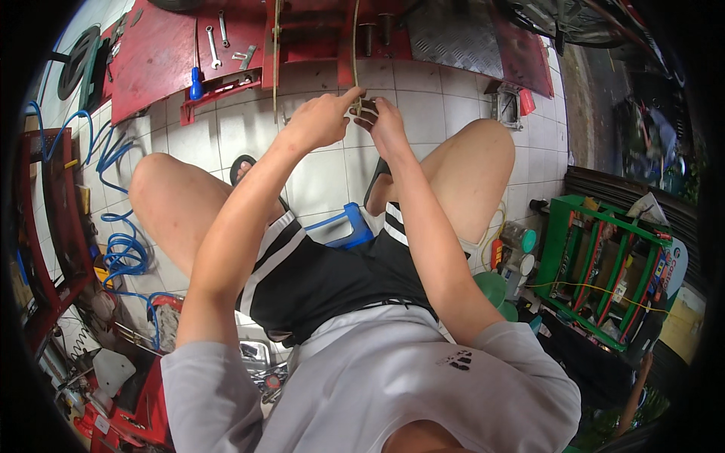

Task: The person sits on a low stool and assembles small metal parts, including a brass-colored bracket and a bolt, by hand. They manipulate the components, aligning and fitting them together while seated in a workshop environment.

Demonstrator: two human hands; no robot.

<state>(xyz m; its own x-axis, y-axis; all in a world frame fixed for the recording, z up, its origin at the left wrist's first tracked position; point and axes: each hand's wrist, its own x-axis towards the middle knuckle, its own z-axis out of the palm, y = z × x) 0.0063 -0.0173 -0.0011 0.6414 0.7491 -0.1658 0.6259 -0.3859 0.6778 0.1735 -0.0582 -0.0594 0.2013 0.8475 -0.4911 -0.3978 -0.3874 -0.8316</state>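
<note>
fine two-handed handling in hand, i judge; next move calls for steady fingers and small, careful turns. white tiled floor [325, 179] spreads below, giving room to draw back toward me. red bench [155, 66] edge sits just beyond, limiting forward reach. left hand [323, 119]: index stretched out, can't tell if gripping. right hand [389, 124] pinches a small dark part [367, 113], between both hands.

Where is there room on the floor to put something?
White tiles look bare between the left knee and red bench, and between the two sandals. It's crowded by the coiled blue hose at left and jars beside the green rack.
</note>
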